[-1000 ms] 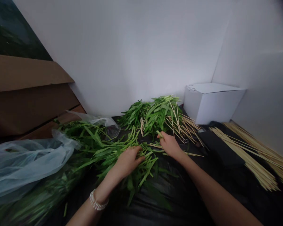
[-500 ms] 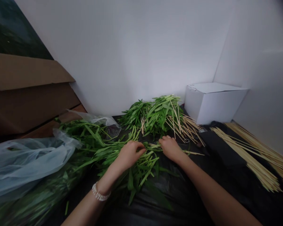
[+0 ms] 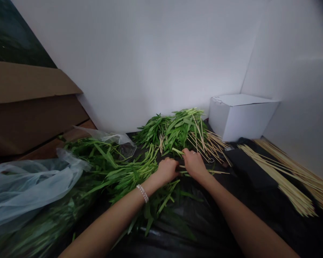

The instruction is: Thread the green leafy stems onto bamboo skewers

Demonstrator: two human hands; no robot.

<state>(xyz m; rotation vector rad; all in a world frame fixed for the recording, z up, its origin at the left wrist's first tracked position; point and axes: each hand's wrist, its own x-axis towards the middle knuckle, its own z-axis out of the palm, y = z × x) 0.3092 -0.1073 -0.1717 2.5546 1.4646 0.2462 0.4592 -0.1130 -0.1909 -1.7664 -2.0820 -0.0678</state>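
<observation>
My left hand (image 3: 168, 168), with a beaded bracelet (image 3: 142, 193) on the wrist, is closed over the leafy green stems (image 3: 131, 173). Its fingertips are hidden, and so is whatever they hold. Close beside it, my right hand (image 3: 194, 163) is shut on a cut green stem (image 3: 177, 151) whose end sticks out to the left. Thin wooden skewers (image 3: 219, 172) poke out below the right hand; I cannot tell whether it grips them too. Behind both hands lies a heap of skewered greens (image 3: 177, 130), its bare stick ends fanning to the right.
On the left are a clear plastic bag (image 3: 37, 186) of greens and a cardboard box (image 3: 32, 89). A white box (image 3: 242, 116) stands at the back right. Loose skewers (image 3: 288, 182) lie on the right beside a black block (image 3: 251, 170). Black plastic sheeting (image 3: 204, 222) covers the surface.
My left hand has moved right, close to the right hand, and its fingers have closed further. A green stem now shows at my right hand, which has stayed nearly in place.
</observation>
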